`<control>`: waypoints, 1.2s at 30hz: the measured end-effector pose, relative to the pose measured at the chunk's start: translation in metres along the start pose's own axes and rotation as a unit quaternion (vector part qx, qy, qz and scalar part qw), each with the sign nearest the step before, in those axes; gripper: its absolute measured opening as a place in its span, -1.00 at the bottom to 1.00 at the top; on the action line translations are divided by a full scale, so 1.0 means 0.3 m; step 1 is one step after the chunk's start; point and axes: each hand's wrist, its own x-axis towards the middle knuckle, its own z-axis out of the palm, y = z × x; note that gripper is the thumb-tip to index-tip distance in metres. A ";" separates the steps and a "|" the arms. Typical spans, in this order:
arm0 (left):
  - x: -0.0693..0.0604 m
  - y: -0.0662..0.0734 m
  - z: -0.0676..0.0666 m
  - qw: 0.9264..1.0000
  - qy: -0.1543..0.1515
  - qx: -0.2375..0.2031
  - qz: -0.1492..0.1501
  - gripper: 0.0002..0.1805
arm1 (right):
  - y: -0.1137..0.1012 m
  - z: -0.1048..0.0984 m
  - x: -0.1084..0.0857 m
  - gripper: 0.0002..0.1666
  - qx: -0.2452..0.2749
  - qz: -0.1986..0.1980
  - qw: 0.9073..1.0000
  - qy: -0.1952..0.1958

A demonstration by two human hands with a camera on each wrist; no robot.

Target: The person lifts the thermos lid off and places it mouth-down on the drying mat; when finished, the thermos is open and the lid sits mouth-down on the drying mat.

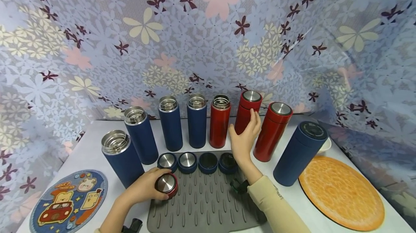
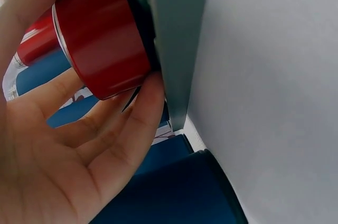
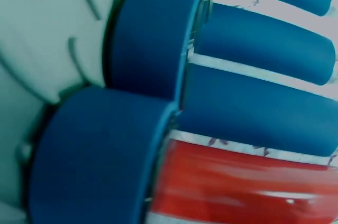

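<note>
My left hand point(image 1: 145, 188) holds a red bottle lid point(image 1: 167, 183) with a silver top at the left of a grey ribbed mat point(image 1: 208, 204). In the left wrist view, thumb and fingers lie around that lid point(image 2: 103, 36). Over the mat's far right corner, my right hand point(image 1: 243, 142) reaches with loosely extended fingers towards a lidded red bottle point(image 1: 241, 115); contact is unclear. An open red bottle point(image 1: 219, 126) stands just left of it, another lidded red one point(image 1: 272, 132) to its right. Several blue lids point(image 1: 187, 163) line the mat's far edge.
Several open blue bottles point(image 1: 170, 128) stand in an arc at the left and back. A lidded blue bottle point(image 1: 294, 159) stands at the right, beside an orange round mat point(image 1: 344, 193). A cartoon round mat point(image 1: 69, 200) lies at the left. Floral cloth point(image 1: 208, 45) hangs behind.
</note>
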 end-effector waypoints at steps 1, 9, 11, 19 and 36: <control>-0.001 0.000 -0.001 1.000 0.001 -0.001 0.001 -0.19 | 0.008 0.002 0.003 -0.06 -0.003 0.005 1.000 0.004; -0.002 -0.003 -0.007 1.000 -0.003 0.001 0.008 -0.20 | 0.093 0.021 0.059 0.12 -0.002 0.086 0.996 -0.005; -0.001 -0.004 -0.007 1.000 -0.004 -0.001 0.008 -0.20 | 0.111 0.026 0.072 0.14 -0.004 0.103 0.995 -0.007; 0.000 -0.005 -0.008 1.000 -0.001 -0.001 0.012 -0.24 | 0.161 0.040 0.099 0.17 0.009 0.121 0.993 -0.001; -0.003 0.001 -0.008 1.000 -0.005 -0.004 0.004 -0.26 | 0.045 0.001 0.074 -0.03 -0.014 0.054 0.998 0.027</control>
